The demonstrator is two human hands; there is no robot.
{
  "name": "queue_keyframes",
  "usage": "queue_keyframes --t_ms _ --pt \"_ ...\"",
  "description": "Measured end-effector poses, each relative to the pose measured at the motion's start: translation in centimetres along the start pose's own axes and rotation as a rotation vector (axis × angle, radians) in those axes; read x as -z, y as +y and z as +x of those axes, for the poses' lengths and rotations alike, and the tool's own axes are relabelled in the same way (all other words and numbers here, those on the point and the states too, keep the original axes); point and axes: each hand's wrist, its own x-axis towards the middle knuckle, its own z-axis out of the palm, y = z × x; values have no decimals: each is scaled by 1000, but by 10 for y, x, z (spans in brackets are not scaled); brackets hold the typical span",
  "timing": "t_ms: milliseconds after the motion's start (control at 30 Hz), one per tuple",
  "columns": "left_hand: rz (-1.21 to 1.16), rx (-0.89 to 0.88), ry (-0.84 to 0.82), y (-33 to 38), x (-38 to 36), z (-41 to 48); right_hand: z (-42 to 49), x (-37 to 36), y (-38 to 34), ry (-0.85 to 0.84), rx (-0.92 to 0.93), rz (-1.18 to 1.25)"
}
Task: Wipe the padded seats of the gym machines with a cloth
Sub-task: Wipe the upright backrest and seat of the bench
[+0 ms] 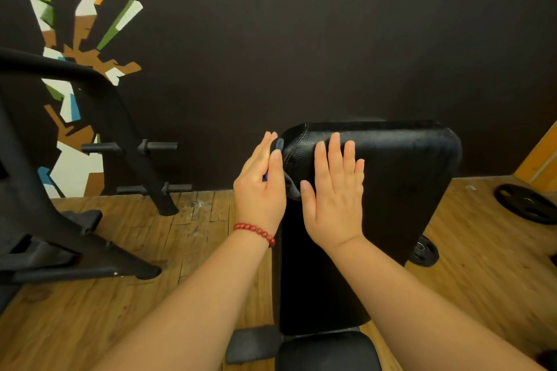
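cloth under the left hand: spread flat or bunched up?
Mostly hidden; looks bunched. The grey cloth shows only as crumpled bits around the left hand, which presses it to the backrest pad edge.

The bench pad (391,190) fills the centre of the frame. The right grip (334,199) lies on it. The left grip (259,190) presses a cloth (291,188) against its left edge. A rack (120,129) stands left, and weight plates (527,203) lie on the floor (482,265) at right.

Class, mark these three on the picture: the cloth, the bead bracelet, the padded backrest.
cloth (291,187), head view, lower grey fold.
bead bracelet (254,232), head view, middle beads on the wrist.
padded backrest (407,178), head view, bare upper face.
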Motion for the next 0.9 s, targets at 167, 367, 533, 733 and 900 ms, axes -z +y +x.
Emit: queue_keyframes --t_ms 167,367,533,733,900 --pt "-3 81 34 -12 0 -14 -4 -5 -4 0 -31 -17" --pt "-19 21 62 4 -4 -2 -19 -12 -2 -32 -30 -14" --pt "40 169 59 -41 -7 -27 -24 -15 -4 -38 -19 35" --pt "-37 210 100 -33 -9 -21 -41 -22 5 -66 35 62" --pt "25 154 64 -39 -9 -26 -40 -24 4 -48 23 70"
